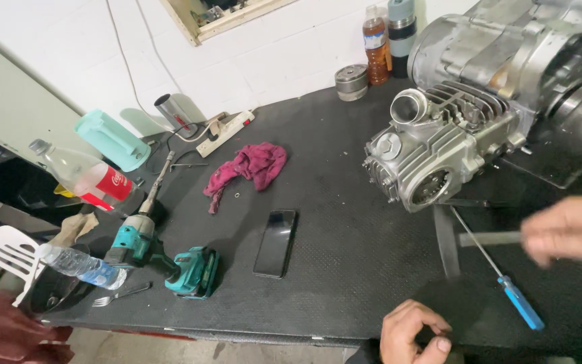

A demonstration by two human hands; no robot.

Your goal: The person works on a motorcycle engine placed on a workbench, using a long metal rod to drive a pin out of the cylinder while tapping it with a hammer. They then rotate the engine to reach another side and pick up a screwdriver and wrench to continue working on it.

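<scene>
While the right hand [570, 229] grips a metal rod [490, 238], the left hand [412, 334] lies nearby.

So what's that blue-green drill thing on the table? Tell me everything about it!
The power tool is a cordless driver with a teal and black plastic body. A chunky teal battery pack sits at its foot, nearest the table edge. From its silver nose a long metal socket extension points away toward the wall. It lies on its side on the black textured mat, left of a dark phone. No hand touches it.
</scene>
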